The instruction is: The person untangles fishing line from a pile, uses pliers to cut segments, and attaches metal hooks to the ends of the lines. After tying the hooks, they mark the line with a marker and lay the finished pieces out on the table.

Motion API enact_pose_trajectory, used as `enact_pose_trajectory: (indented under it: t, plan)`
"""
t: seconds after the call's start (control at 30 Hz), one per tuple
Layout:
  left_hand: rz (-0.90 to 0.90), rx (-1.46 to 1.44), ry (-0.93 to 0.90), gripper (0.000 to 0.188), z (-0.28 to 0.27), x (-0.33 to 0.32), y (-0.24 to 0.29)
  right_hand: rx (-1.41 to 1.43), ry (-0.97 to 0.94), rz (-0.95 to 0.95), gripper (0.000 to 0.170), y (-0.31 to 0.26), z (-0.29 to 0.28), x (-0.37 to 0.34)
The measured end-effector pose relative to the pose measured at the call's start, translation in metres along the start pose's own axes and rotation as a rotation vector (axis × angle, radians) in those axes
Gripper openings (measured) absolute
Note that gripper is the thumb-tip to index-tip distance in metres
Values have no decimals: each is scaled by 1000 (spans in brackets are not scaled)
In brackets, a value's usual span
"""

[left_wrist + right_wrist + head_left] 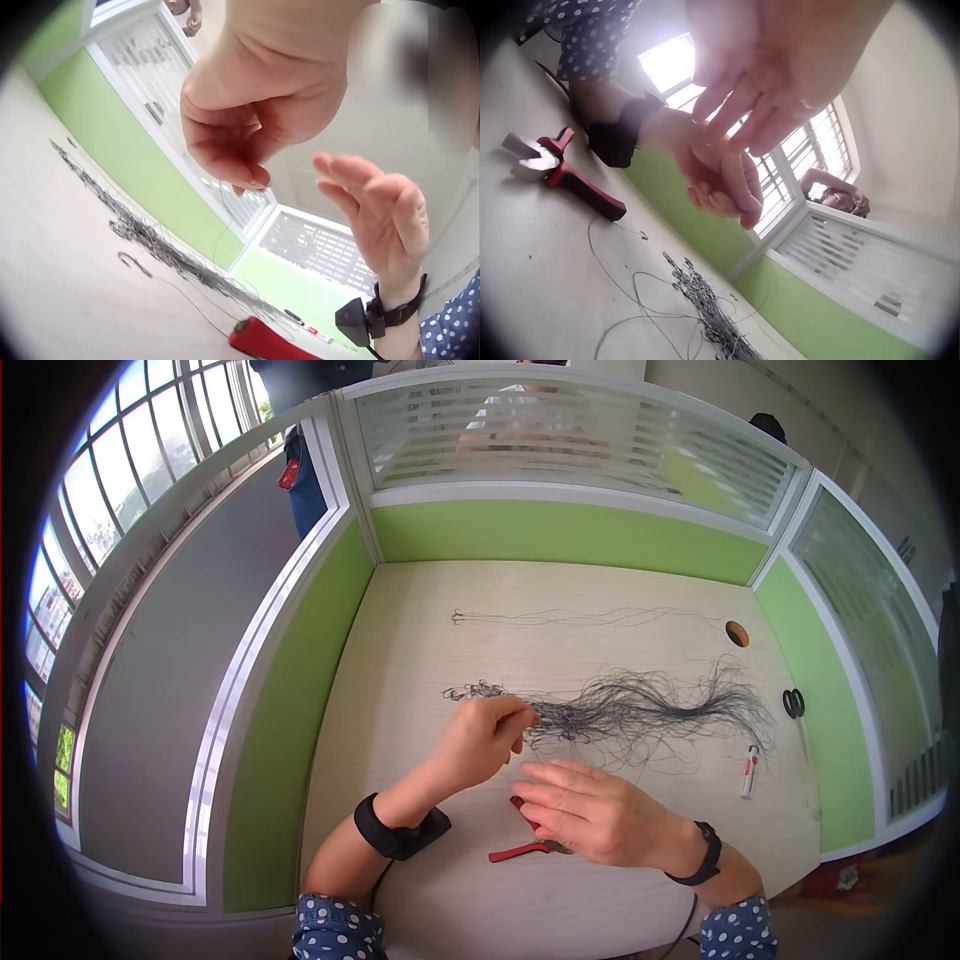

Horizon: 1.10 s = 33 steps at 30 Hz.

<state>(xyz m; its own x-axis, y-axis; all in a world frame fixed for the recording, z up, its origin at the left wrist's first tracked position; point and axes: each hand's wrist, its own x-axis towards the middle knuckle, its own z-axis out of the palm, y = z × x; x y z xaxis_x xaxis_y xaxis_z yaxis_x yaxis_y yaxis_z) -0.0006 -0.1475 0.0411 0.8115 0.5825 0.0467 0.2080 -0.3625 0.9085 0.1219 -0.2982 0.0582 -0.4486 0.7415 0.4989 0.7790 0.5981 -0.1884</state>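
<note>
My left hand (pixel 482 738) is raised over the near edge of a bundle of thin dark fishing lines (pixel 640 710). Its thumb and fingers pinch a single fine line (pixel 230 214), which curves down from the fingertips. Metal fishing hooks (pixel 480 689) cluster at the bundle's left end. My right hand (pixel 595 815) hovers just right of the left one, palm down, fingers nearly straight and nothing held. Under it lies a pair of red-handled pliers (pixel 592 196), partly covered in the head view. One loose hook (pixel 136 264) rests beside the bundle in the left wrist view.
A few separate hooked lines (pixel 600 615) stretch across the back of the table. On the right are black-handled scissors (pixel 793 703), a white and red tube (pixel 749 772) and a round cable hole (pixel 738 633). Green partitions (pixel 560 540) wall the table; people are beyond.
</note>
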Motion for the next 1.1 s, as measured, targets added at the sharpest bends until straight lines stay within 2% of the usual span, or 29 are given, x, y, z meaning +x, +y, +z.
enact_pose_trajectory:
  t: [0.07, 0.1, 0.17, 0.2, 0.27, 0.3, 0.37, 0.4, 0.43, 0.5, 0.53, 0.6, 0.63, 0.7, 0.73, 0.77, 0.83, 0.87, 0.9, 0.97, 1.1]
  plan:
    - [-10, 37, 196, 20, -16, 5, 0, 64, -142, 87, 23, 0, -1, -7]
    - [34, 117, 308, 20, -24, 7, -3, 55, -145, 94, 23, 0, -3, -7]
    - [114, 343, 420, 18, -36, 8, -7, -465, -302, 224, 18, -1, -7, -4]
    - [121, 341, 417, 18, -37, 8, -9, -471, -301, 228, 18, 0, -4, -4]
    - [176, 531, 375, 16, -36, 5, -13, -672, -405, 114, 12, 2, 5, -6]
    - [177, 531, 376, 16, -33, 3, -11, -673, -405, 114, 12, -1, 4, -4]
    - [143, 346, 190, 15, -23, 1, -2, -776, -569, 79, 9, -5, 1, 2]
    - [114, 306, 124, 15, -21, -2, 8, -781, -571, 64, 9, -5, 2, 4]
    - [114, 303, 141, 15, -19, -2, 10, -863, -561, 45, 8, -5, 3, 6]
    - [66, -47, -32, 17, -17, -3, 10, -947, -551, 7, 8, -5, 4, 11]
    - [66, -50, -21, 17, -18, -4, 14, -957, -606, 8, 8, -6, 5, 13]
    - [-49, -316, -169, 18, -21, -6, 23, -961, -667, -1, 9, -8, 6, 17]
    - [-49, -318, -159, 18, -21, -7, 22, -958, -732, -19, 11, -8, 6, 20]
    - [149, -249, -250, 23, -18, -7, 14, -957, -797, -40, 14, -8, 8, 23]
    - [556, -163, -176, 31, -7, -3, 6, -956, -803, -42, 17, -7, 12, 21]
    - [559, -165, -176, 31, -7, -4, -2, -955, -811, -42, 20, -7, 13, 20]
    - [418, 80, -160, 37, -24, -17, 28, -977, -859, -44, 21, -10, 11, 23]
    - [464, 68, -116, 44, -27, -17, 33, -996, -903, -45, 22, -10, 10, 25]
    - [466, 69, -119, 44, -28, -19, 35, -997, -902, -42, 22, -10, 8, 25]
    - [446, 346, -233, 45, -28, -22, 34, -1018, -986, -55, 21, -9, 7, 26]
    - [499, 185, -103, 48, -26, -20, 35, -1102, -971, -58, 20, -10, 6, 24]
